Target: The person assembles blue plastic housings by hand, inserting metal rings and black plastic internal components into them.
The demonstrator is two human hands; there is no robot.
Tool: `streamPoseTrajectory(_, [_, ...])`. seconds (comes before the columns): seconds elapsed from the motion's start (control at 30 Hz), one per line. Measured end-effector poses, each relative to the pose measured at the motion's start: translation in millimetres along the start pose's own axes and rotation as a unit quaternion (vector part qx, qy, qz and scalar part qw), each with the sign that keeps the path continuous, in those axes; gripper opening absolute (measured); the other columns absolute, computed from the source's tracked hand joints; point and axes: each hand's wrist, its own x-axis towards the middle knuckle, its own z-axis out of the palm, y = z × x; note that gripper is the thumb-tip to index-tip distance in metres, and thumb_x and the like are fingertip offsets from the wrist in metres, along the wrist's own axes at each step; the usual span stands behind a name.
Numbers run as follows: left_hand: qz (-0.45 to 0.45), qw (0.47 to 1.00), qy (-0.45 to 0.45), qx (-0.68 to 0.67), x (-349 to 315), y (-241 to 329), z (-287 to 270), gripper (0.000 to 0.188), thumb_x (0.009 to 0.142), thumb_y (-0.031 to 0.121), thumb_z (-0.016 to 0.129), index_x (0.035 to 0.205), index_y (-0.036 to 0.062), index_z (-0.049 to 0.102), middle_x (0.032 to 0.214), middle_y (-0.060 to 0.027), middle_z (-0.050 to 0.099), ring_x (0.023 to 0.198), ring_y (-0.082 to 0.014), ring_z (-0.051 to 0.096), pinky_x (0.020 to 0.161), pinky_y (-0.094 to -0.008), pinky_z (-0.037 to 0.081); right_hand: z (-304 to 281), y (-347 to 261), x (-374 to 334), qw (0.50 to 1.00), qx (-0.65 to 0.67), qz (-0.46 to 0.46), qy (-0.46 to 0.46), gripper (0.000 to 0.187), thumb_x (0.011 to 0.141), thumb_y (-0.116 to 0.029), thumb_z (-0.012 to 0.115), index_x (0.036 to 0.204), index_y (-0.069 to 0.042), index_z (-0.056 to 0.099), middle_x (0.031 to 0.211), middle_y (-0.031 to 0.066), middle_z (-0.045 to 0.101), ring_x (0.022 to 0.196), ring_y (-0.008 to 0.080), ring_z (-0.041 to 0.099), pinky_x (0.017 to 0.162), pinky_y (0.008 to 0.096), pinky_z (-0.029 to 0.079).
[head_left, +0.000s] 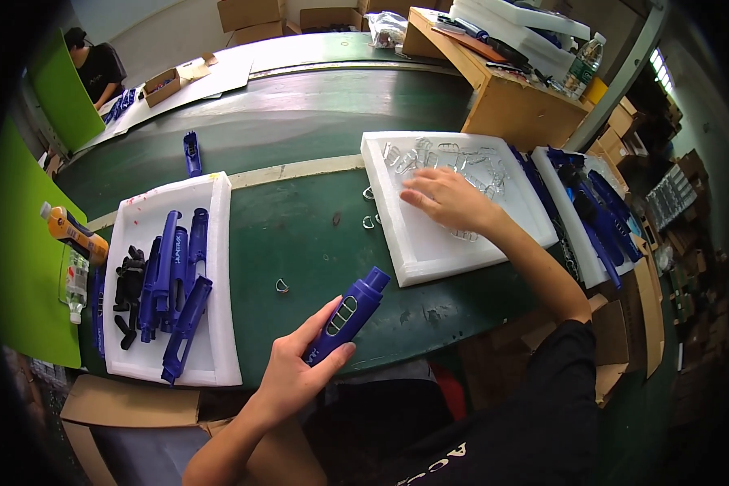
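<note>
My left hand [300, 360] is closed round a blue plastic housing [350, 317], a tube with a narrower end and an oval window framed in a pale trim. That narrow end points up and to the right, above the green table. My right hand [445, 197] reaches over a white foam tray [413, 257] of small clear plastic pieces [494, 166]. Its fingers are stretched out, thumb apart, touching or just above the pieces. No piece shows in that hand, though its palm side is hidden.
A foam tray [223, 324] at left holds blue housings [167, 267] and black parts [130, 279]. Another foam tray [595, 275] with blue parts stands at right. A wooden stand [518, 109], an orange bottle [74, 233] and a loose clear piece [282, 286] are around. Someone [97, 69] sits far left.
</note>
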Motion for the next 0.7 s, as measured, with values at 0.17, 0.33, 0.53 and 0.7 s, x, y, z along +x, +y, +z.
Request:
streamPoseTrajectory(0.17, [0.015, 1.000, -0.005, 0.008, 2.8, 0.8, 0.2, 0.065, 0.087, 0.019, 0.075, 0.146, 0.0060, 0.050, 0.096, -0.0097, 0.069, 0.076, -0.0100, 0.060, 0.073, -0.0263, 0.051, -45.0, -46.5, -24.1, 0.990, -0.008, 0.041, -0.137, 0.057, 0.103, -0.051, 0.045, 0.097, -0.004, 0.076, 0.097, 0.0205, 0.071, 0.097, 0.0357, 0.066, 0.090, 0.0477, 0.049])
streamPoseTrajectory(0.33, [0.017, 1.000, -0.010, 0.001, 2.4, -1.7, 0.8, 0.065, 0.089, 0.019, 0.073, 0.148, 0.0075, 0.048, 0.092, -0.0092, 0.069, 0.074, -0.0102, 0.061, 0.069, -0.0260, 0.051, -48.3, -36.2, -35.1, 0.998, 0.004, 0.050, -0.026, 0.038, 0.097, -0.037, 0.063, 0.096, -0.001, 0.073, 0.096, 0.0193, 0.070, 0.093, 0.0350, 0.066, 0.085, 0.0438, 0.050])
streamPoseTrajectory(0.53, [-0.061, 0.978, -0.013, -0.200, 2.0, -8.3, -1.2, 0.049, 0.107, 0.030, 0.045, 0.147, 0.0015, 0.041, 0.088, -0.0098, 0.062, 0.065, -0.0127, 0.062, 0.052, -0.0263, 0.052, -29.1, -30.7, -55.3, 0.991, 0.074, 0.095, -0.065, 0.035, 0.084, -0.032, 0.079, 0.098, -0.001, 0.071, 0.092, 0.0121, 0.065, 0.087, 0.0248, 0.063, 0.078, 0.0353, 0.051])
streamPoseTrajectory(0.7, [-0.082, 0.949, -0.029, -0.303, 5.2, -17.4, -4.7, 0.054, 0.109, 0.039, 0.026, 0.140, -0.0024, 0.041, 0.088, -0.0172, 0.063, 0.061, -0.0215, 0.064, 0.050, -0.0277, 0.053, -15.1, -20.3, -60.2, 0.990, 0.095, 0.104, -0.015, 0.028, 0.082, -0.024, 0.080, 0.096, -0.001, 0.072, 0.091, 0.0134, 0.065, 0.082, 0.0254, 0.064, 0.076, 0.0354, 0.052])
